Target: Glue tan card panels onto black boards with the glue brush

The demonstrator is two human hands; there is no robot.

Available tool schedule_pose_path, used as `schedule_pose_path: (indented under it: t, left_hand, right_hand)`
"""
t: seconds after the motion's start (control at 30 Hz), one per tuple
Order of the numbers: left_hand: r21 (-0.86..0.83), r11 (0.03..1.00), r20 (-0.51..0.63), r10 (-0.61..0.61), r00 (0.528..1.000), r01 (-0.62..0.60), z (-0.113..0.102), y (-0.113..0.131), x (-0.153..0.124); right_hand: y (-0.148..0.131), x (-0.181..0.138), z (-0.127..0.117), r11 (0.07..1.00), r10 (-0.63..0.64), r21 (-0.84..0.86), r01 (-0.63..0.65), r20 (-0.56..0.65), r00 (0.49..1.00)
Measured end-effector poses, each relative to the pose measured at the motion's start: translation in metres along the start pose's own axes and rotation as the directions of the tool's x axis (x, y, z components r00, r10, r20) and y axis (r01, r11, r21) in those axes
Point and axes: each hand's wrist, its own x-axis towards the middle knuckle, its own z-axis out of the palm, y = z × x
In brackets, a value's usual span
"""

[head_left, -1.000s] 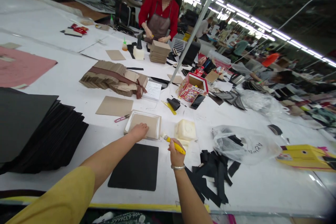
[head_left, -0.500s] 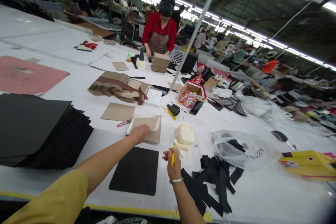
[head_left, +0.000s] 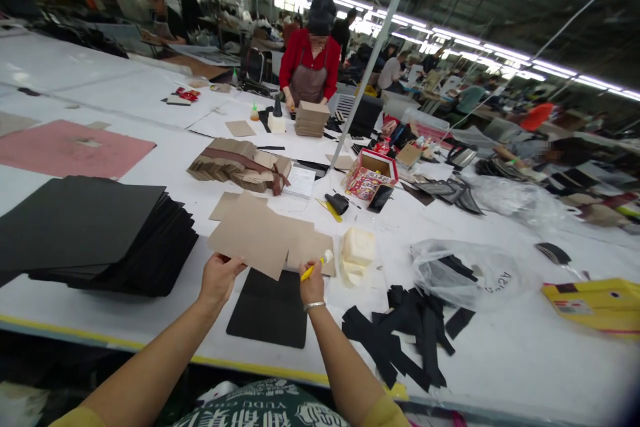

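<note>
My left hand (head_left: 221,280) is closed on the near edge of a beige cardboard sheet (head_left: 253,233), held up at a tilt. In my right hand (head_left: 313,285) is a yellow-handled brush (head_left: 314,268) with a white blob on its tip. That tip is over more beige cardboard (head_left: 320,247), which the held sheet partly covers. Between my hands, a black square sheet (head_left: 270,313) lies flat on the table. Right of the brush stands a cream-coloured container (head_left: 359,247), crusted and open at its front.
A tall stack of black sheets (head_left: 90,227) is on the left. Black strips (head_left: 400,333) and a clear plastic bag (head_left: 470,273) lie right. Beyond are a bundle of beige pieces (head_left: 230,163), a patterned box (head_left: 363,177) and a co-worker in red (head_left: 310,67).
My left hand has come back toward me and left, lifting a cardboard sheet. The brush has moved from the cream container to the left, its white-coated tip now showing.
</note>
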Motion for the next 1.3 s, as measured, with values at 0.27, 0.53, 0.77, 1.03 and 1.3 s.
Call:
schedule_pose_path:
  t: [0.27,0.53,0.77,1.03,1.3]
  left_hand:
    - [-0.026,0.981,0.08,-0.192,0.978,0.194,-0.017,-0.029,-0.037]
    - [0.059,0.951,-0.138,-0.294,0.946,0.304,-0.069,-0.061,-0.037]
    - [0.386,0.826,-0.253,-0.332,0.908,0.41,-0.105,-0.107,-0.035]
    - [0.783,0.601,-0.004,-0.253,0.968,0.16,-0.111,-0.107,-0.008]
    - [0.906,0.41,-0.021,-0.215,0.976,0.109,-0.108,-0.117,0.022]
  right_hand:
    - [-0.004,-0.028,-0.006,0.977,-0.008,0.213,0.005,0.015,1.0]
    - [0.042,-0.065,-0.047,0.995,-0.012,0.101,0.007,0.051,0.999]
    - [0.085,-0.094,-0.048,0.997,0.077,0.015,-0.08,0.135,0.988]
    - [0.087,-0.081,-0.047,0.973,0.144,0.154,-0.171,0.171,0.975]
    - [0.097,-0.067,-0.018,0.956,0.035,-0.292,0.003,0.125,0.992]
